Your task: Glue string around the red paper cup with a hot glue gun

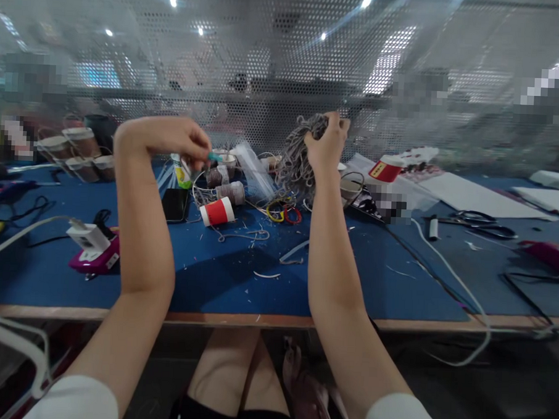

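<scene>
In the head view, my right hand (327, 143) is raised above the table, its fingers closed around a bushy bundle of grey looped yarn (296, 158). The loops hang down on the left of that wrist. My left hand (192, 145) is bent inward at the wrist, pinching a small teal object (214, 157) whose kind I cannot make out. A gap separates the two hands. Below and between them are spools of grey cord (231, 193), a red and white paper cup (217, 212) on its side, and yellow-handled and red-handled scissors (283, 211).
A black phone (175, 205) lies beneath my left hand. Farther left sits a purple power strip (94, 260) with a white plug. Dark-handled scissors (485, 224) and a white cable (457, 279) are on the right. A perforated metal screen (249, 60) stands behind the blue table (239, 282).
</scene>
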Demonstrator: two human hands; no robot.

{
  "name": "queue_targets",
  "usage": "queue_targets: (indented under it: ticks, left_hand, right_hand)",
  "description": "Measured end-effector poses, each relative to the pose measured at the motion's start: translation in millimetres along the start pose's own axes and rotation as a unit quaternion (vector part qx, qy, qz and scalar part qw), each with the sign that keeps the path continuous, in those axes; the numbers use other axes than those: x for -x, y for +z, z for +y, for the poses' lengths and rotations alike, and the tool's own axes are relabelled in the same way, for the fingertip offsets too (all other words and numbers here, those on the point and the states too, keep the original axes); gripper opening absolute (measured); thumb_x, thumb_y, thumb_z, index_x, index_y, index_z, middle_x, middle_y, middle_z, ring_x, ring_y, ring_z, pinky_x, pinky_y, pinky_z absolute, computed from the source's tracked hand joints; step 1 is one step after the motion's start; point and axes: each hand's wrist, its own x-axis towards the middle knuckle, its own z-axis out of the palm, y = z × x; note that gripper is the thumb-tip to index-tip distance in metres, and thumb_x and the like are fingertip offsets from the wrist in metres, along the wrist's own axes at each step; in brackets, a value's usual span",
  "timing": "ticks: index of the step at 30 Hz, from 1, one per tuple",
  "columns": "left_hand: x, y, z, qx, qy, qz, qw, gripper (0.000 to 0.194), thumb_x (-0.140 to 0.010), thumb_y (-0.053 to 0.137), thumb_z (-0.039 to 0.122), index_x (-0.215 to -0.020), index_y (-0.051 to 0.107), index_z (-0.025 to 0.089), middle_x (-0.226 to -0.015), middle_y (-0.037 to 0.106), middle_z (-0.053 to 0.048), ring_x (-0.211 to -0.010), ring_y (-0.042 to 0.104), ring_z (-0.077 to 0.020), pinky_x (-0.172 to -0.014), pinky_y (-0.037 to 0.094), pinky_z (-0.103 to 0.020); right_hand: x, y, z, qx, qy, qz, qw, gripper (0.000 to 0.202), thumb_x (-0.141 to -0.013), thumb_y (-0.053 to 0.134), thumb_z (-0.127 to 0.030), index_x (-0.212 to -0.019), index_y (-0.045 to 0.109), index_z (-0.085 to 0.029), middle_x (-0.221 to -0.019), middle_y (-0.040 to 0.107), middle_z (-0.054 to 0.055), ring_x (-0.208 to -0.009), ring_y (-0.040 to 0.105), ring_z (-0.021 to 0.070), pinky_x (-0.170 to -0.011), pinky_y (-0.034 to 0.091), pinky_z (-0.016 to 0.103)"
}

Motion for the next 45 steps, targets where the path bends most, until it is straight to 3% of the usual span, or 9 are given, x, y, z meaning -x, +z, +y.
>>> queue_targets:
  ticks: [2, 6, 9, 12, 18, 24, 29, 34, 45]
  left_hand:
    - [-10.4, 0.7, -3.0, -0.068, -0.091, -0.094, 0.989, 0.009, -0.076, 0.068, 0.028, -0.073, 0.072, 0.020, -0.067, 0.073, -0.001, -0.069, 0.064, -0.0152, -0.079, 0.051, -0.035]
    - [-26.8, 6.6, 2.7, -0.162, -0.134, -0.014, 0.978, 0.028, -0.064, 0.078, 0.035, -0.087, 0.074, 0.020, -0.079, 0.073, -0.002, -0.083, 0.067, -0.0217, -0.090, 0.050, -0.038]
    - [-43.9, 24.0, 14.7, -0.119, -0.031, 0.110, 0.986, 0.021, -0.071, 0.075, 0.037, -0.077, 0.070, 0.017, -0.080, 0.069, -0.004, -0.096, 0.065, -0.0244, -0.100, 0.045, -0.039]
    - [-71.1, 55.3, 27.8, 0.092, 0.150, 0.245, 0.953, 0.009, -0.079, 0.071, 0.025, -0.082, 0.066, 0.018, -0.084, 0.065, -0.003, -0.106, 0.062, -0.0230, -0.104, 0.042, -0.038]
    - [-117.5, 102.7, 29.4, 0.322, 0.168, 0.301, 0.882, 0.024, -0.079, 0.072, 0.012, -0.071, 0.052, 0.020, -0.074, 0.053, 0.000, -0.108, 0.059, -0.0218, -0.100, 0.043, -0.036]
    - [-117.3, 91.3, 18.0, 0.354, 0.166, 0.264, 0.882, 0.028, -0.078, 0.066, 0.002, -0.061, 0.052, 0.018, -0.068, 0.051, 0.001, -0.099, 0.059, -0.0189, -0.096, 0.045, -0.032]
    - [-106.3, 79.2, 11.1, 0.194, 0.171, 0.342, 0.903, 0.017, -0.082, 0.061, 0.013, -0.067, 0.063, 0.021, -0.071, 0.058, -0.003, -0.102, 0.058, -0.0241, -0.104, 0.040, -0.041]
    - [-116.6, 73.2, -1.5, 0.108, 0.186, 0.458, 0.863, 0.011, -0.076, 0.070, 0.027, -0.068, 0.064, 0.028, -0.097, 0.063, -0.007, -0.114, 0.052, -0.0311, -0.109, 0.038, -0.047]
    - [-157.3, 86.4, -18.7, 0.396, 0.173, 0.347, 0.832, 0.023, -0.086, 0.068, 0.026, -0.092, 0.047, 0.020, -0.095, 0.048, -0.001, -0.125, 0.053, -0.0266, -0.110, 0.036, -0.055]
  right_hand:
    - [-1.4, -4.3, -7.9, -0.003, -0.027, -0.007, 1.000, 0.032, -0.085, 0.061, -0.042, -0.110, 0.048, -0.027, -0.115, 0.045, 0.013, -0.116, 0.053, 0.0346, -0.089, 0.049, 0.054]
    - [-2.3, -12.3, -28.2, -0.015, -0.057, -0.016, 0.998, 0.030, -0.090, 0.057, -0.046, -0.112, 0.048, -0.028, -0.115, 0.046, 0.012, -0.121, 0.047, 0.0323, -0.093, 0.046, 0.051]
    - [-2.0, -16.1, -46.7, -0.028, -0.075, -0.019, 0.997, 0.030, -0.090, 0.056, -0.046, -0.112, 0.046, -0.028, -0.116, 0.045, 0.011, -0.124, 0.043, 0.0315, -0.097, 0.043, 0.052]
    - [0.7, -18.3, -67.4, -0.037, -0.077, -0.029, 0.996, 0.030, -0.088, 0.060, -0.040, -0.111, 0.045, -0.027, -0.118, 0.043, 0.012, -0.123, 0.041, 0.0317, -0.100, 0.040, 0.053]
    - [9.0, -19.1, -91.8, -0.032, -0.086, -0.054, 0.994, 0.027, -0.086, 0.060, -0.033, -0.109, 0.046, -0.029, -0.119, 0.047, 0.012, -0.121, 0.039, 0.0294, -0.106, 0.035, 0.050]
    - [5.7, -15.1, -79.5, -0.058, -0.100, -0.094, 0.989, 0.035, -0.081, 0.064, -0.034, -0.112, 0.048, -0.030, -0.120, 0.048, 0.010, -0.126, 0.040, 0.0326, -0.111, 0.032, 0.058]
    - [4.0, -15.2, -73.4, -0.050, -0.118, -0.105, 0.986, 0.040, -0.076, 0.066, -0.027, -0.113, 0.051, -0.027, -0.123, 0.052, 0.011, -0.126, 0.046, 0.0327, -0.114, 0.033, 0.058]
    - [2.3, -15.4, -69.0, -0.067, -0.148, -0.147, 0.976, 0.042, -0.074, 0.069, -0.027, -0.113, 0.055, -0.029, -0.124, 0.061, 0.008, -0.124, 0.052, 0.0325, -0.113, 0.037, 0.056]
    - [0.2, -1.3, -73.0, -0.095, -0.141, -0.123, 0.978, 0.036, -0.072, 0.073, -0.030, -0.105, 0.059, -0.026, -0.114, 0.068, 0.008, -0.115, 0.061, 0.0323, -0.108, 0.045, 0.054]
